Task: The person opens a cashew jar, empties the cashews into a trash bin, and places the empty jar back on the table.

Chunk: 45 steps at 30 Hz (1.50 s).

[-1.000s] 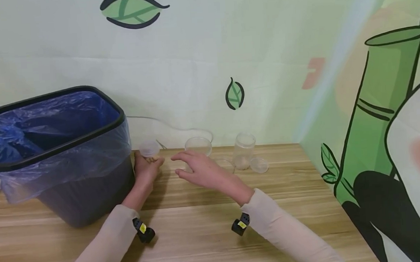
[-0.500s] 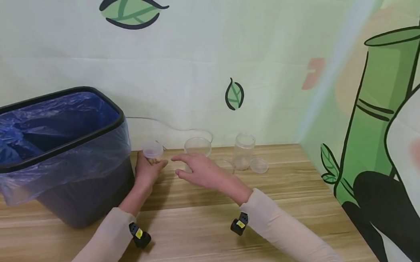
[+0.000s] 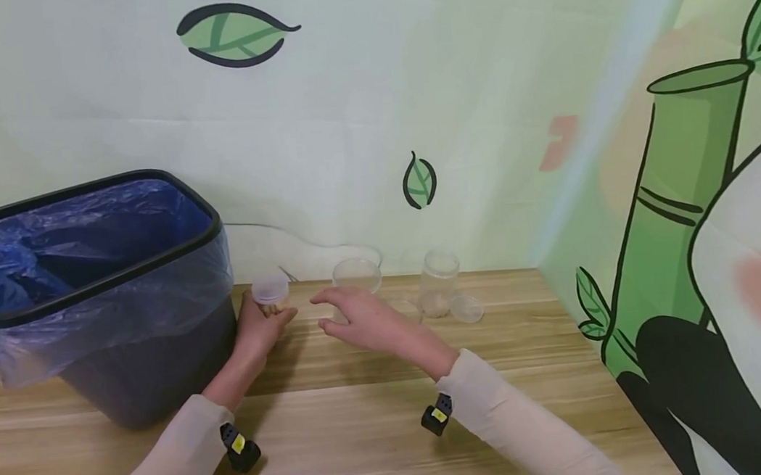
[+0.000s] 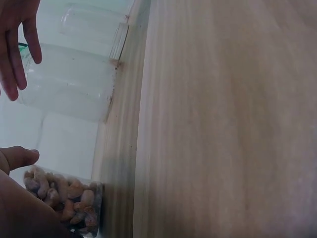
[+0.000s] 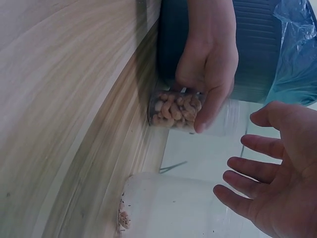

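Note:
At the back left of the table, my left hand (image 3: pixel 255 332) grips a small clear jar (image 5: pixel 173 111) part-filled with cashew nuts. Its pale translucent top (image 3: pixel 269 288) rises above the fingers, and its base is at the tabletop. My right hand (image 3: pixel 375 323) is held with fingers spread and holds nothing. Just behind that hand stands a wide clear jar (image 3: pixel 357 275), with small brown crumbs (image 5: pixel 124 219) at its bottom. A clear round lid (image 3: pixel 406 307), partly hidden by the right hand, lies beside it.
A dark bin (image 3: pixel 147 375) with a blue plastic liner stands left of the left hand. Farther right are a narrow clear jar (image 3: pixel 440 292) and a small round lid (image 3: pixel 467 309). A thin cable (image 3: pixel 309 240) runs along the printed backdrop behind the table.
My left hand and the cashew jar shift slightly right, then back left. The right hand stays in place. The head view tilts up a little.

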Tool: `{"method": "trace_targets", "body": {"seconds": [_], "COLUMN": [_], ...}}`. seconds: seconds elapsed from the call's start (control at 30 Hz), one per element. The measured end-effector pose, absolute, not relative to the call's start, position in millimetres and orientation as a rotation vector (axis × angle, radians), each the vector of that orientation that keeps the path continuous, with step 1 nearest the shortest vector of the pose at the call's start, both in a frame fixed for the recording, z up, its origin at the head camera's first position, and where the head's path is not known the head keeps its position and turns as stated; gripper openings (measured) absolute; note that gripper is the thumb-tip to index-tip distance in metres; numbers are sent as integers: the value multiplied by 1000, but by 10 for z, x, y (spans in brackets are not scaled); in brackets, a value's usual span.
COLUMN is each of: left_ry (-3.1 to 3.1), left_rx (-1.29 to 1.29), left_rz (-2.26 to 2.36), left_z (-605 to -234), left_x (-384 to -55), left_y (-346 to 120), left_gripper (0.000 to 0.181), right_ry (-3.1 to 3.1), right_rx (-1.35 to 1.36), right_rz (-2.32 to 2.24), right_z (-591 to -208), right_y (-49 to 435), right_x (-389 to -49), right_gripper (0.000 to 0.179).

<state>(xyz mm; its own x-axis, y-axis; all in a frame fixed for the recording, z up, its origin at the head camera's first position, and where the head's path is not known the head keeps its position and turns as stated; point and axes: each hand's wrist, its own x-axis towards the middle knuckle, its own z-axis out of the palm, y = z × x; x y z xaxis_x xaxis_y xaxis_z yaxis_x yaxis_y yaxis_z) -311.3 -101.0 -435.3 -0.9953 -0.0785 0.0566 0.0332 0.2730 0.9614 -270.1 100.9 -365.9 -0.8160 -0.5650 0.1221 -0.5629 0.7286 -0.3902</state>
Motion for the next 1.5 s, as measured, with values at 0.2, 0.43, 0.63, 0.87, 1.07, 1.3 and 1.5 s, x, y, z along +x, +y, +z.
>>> {"method": "trace_targets", "body": {"seconds": [0.2, 0.43, 0.63, 0.87, 1.07, 1.3, 1.5], "left_ry": [-2415, -2401, -2428, -2467, -2490, -2512, -2539], "left_rx": [24, 4, 3, -35, -88, -186, -202], "left_rz": [-1870, -1891, -1867, -1848, -1852, -1846, -1854], "left_z": [-4366, -4381, -4387, -4383, -4360, -4328, -4305], "left_x": [-3108, -3135, -3116, -3104, -3053, -2990, -2942], "left_y": [-1036, -1037, -1029, -1030, -1038, -1020, -1011], "left_gripper": [69, 71, 71, 73, 72, 75, 74], "right_ry": [2921, 2943, 2953, 2941, 2949, 2948, 2951], "right_rx": [-925, -916, -913, -927, -961, -954, -963], "right_rz": [-660, -645, -624, -637, -632, -652, -656], "right_z": [-3672, -3661, -3678, -3696, -3660, -3641, -3644], "right_y": [1073, 1128, 1108, 1076, 1050, 1022, 999], "right_x": [-2708, -2714, -2706, -2726, -2734, -2730, -2731], "right_gripper": [46, 45, 46, 46, 46, 46, 47]}}
